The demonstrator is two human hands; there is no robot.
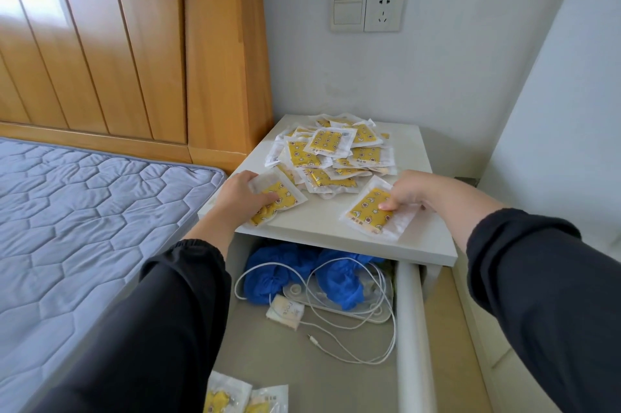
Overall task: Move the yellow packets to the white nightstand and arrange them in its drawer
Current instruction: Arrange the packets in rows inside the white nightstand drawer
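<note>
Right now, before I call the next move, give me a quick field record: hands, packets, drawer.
left hand: holds left-hand packet at front left edge of nightstand top
right hand: pinches right-hand packet on the top, front right
pile: many yellow packets heaped farther back on the top
drawer: open; two packets at its near end
drawer clutter: blue cloth, white cable

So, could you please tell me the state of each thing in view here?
drawer: open, two packets lying at its front.
packet heap: loose on the nightstand top.
left hand: grips one packet.
right hand: pinches another packet.
white cable: loose in the drawer, unplugged.
wall socket: nothing plugged in.
</note>
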